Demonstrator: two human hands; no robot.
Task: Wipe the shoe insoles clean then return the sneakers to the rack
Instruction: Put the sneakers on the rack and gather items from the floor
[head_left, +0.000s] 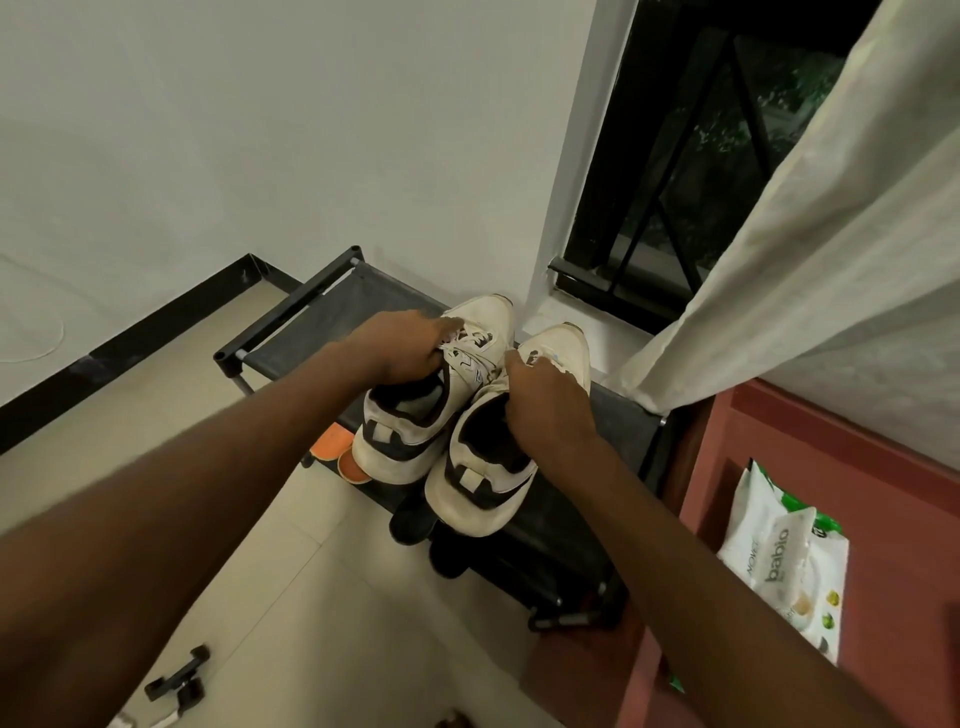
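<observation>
Two white sneakers with dark heel panels are held side by side above the black shoe rack (322, 312), heels toward me. My left hand (402, 348) grips the left sneaker (410, 431) at its tongue and laces. My right hand (545, 400) grips the right sneaker (483, 488) at its tongue, fingers curled into the opening. The insoles lie deep inside the dark openings and I cannot make them out. The rack's top shelf is dark fabric on a black frame.
Orange footwear (343, 457) and dark shoes (415, 519) sit on lower rack levels. A pack of wet wipes (779, 561) lies on the reddish surface at right. A cream curtain (805, 260) hangs beside the barred window (701, 156). A black clip-like object (179, 675) lies on the tiled floor.
</observation>
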